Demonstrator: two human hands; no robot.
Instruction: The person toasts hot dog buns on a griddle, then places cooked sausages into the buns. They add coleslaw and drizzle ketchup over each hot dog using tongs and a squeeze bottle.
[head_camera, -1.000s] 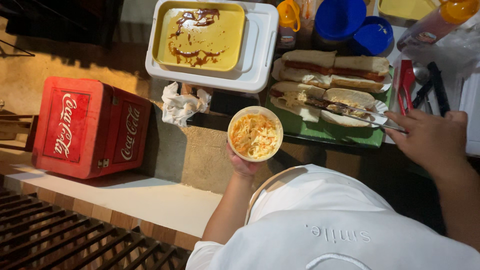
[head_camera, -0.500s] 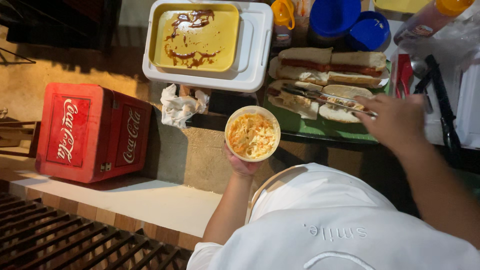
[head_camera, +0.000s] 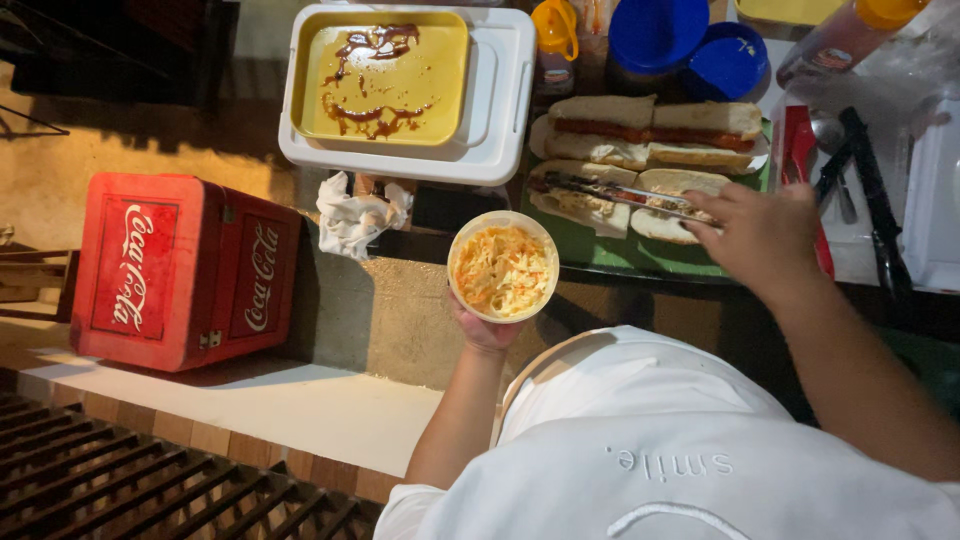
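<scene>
Left hand (head_camera: 484, 326) cups round tub of slaw (head_camera: 503, 266) from below; right hand (head_camera: 762, 236) pinches metal tongs (head_camera: 612, 191), long axis 3-to-9 across open sandwich (head_camera: 628, 198); tub at 8 o'clock from the tongs' tip, near.

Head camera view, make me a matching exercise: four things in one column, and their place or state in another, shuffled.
1 tub of shredded slaw
2 metal tongs
3 yellow tray
4 red cooler box

A smeared with brown sauce
B on the floor, lid shut
C held up in the left hand
D held in the right hand, over an open sandwich

Pairs: 1-C, 2-D, 3-A, 4-B
</scene>
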